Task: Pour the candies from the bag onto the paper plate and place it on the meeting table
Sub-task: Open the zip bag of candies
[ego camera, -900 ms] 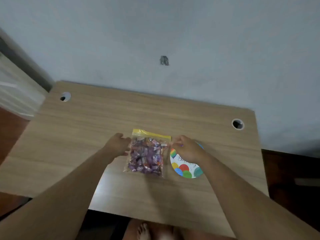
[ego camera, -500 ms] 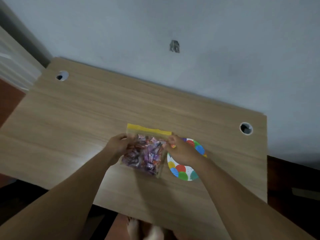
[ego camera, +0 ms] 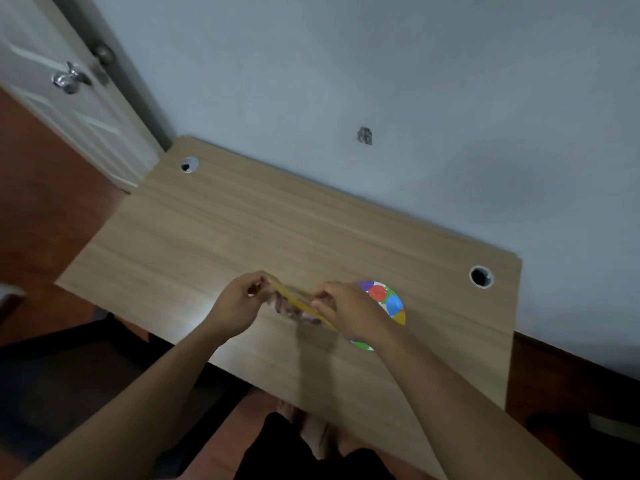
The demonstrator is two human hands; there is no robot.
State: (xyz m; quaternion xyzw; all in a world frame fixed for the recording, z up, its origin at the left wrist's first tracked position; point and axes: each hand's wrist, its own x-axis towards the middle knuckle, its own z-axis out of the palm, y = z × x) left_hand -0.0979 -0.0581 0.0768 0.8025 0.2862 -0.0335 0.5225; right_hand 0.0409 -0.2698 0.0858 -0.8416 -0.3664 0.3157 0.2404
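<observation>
A clear bag of purple-wrapped candies (ego camera: 297,308) with a yellow zip strip hangs just above the wooden table (ego camera: 277,230), held up by both hands at its top edge. My left hand (ego camera: 239,301) pinches the left end of the strip. My right hand (ego camera: 349,313) pinches the right end. A small paper plate (ego camera: 391,301) with coloured dots lies flat on the table directly behind and under my right hand, which hides its left part. No candies show on the plate.
The table stands against a grey wall. It has two round cable holes, one at the back left (ego camera: 188,165) and one at the right (ego camera: 480,277). A white door with a metal handle (ego camera: 69,79) is at the far left. My feet show below the table's front edge.
The bag lay flat on the table beside the plate; both hands have gripped its top and lifted it upright. The camera has tilted and swung left, bringing the door into view.
</observation>
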